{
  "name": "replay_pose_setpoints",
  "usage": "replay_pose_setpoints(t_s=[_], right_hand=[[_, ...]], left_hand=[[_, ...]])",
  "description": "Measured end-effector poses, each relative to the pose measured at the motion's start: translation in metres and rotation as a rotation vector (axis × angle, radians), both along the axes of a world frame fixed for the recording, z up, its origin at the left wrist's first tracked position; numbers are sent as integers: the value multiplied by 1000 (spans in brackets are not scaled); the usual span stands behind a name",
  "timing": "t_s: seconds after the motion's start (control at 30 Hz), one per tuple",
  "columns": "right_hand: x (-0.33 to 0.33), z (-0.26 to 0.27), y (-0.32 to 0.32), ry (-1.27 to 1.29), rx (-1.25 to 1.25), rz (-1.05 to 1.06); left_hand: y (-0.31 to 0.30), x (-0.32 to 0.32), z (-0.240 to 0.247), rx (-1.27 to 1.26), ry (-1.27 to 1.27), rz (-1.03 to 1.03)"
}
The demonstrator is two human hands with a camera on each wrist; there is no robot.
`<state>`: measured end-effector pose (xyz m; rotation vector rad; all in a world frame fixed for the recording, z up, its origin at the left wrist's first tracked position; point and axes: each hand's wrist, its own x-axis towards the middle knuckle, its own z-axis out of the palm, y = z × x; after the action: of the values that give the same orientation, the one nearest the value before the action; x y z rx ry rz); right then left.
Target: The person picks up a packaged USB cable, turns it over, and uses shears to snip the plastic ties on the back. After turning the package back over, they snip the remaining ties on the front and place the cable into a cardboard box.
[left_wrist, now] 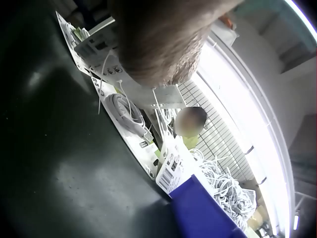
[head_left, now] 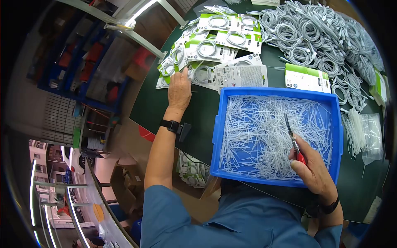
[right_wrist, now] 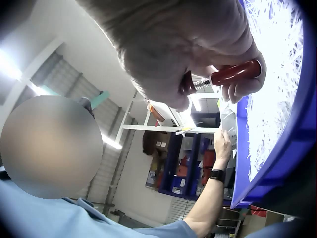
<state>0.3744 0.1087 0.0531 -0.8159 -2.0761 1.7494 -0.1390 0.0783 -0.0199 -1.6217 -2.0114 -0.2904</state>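
Dark green table [head_left: 198, 115] fills most of the head view, with shelving of blue bins [head_left: 78, 62] beyond its left edge. On the far side lie green-and-white cardboard packs of coiled grey cable [head_left: 206, 49], fanned out and overlapping. Behind them to the right is a loose heap of coiled grey cables [head_left: 322, 41].

The left hand [head_left: 179, 91] reaches over the nearest packs with its fingers on the top one. The palm blocks the wrist view, so I cannot tell whether they pinch a pack or only rest on it. The right hand [head_left: 312, 165] hovers over the near right part of the blue plastic tray [head_left: 216, 136]. Its fingers are clamped round the red-handled snips [head_left: 294, 142], whose blades point away over the litter of cut white tie ends [head_left: 260, 132] in the tray.

By my reading, a single pack is being fetched while the snips wait ready. Lifting one calls for a clean pinch on a single card, since the packs overlap and a neighbour could drag along. The pack then has to clear the tray's far rim.

A bare strip of table lies between the packs and the tray's left wall, the easiest open way. The tray stands right at the near table edge and seems to overhang it. To its right, a clear bag of white cable ties [head_left: 364, 132] lies just beside it, so room there is tight
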Motion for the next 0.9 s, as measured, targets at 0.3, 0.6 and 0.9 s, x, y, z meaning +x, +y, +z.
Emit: replay_pose_setpoints(t_s=[0.3,0.6,0.9], right_hand=[[-4,-12,-6,54,290,-12],[-17,-13,-22,-32,681,-54],[-17,-21,-24,-90,877,-79]], left_hand=[[-47,43,57,506,-1455,-45],[-88,238,74,500,-1947,-195],[-95,276,56,477,-2058,-301]])
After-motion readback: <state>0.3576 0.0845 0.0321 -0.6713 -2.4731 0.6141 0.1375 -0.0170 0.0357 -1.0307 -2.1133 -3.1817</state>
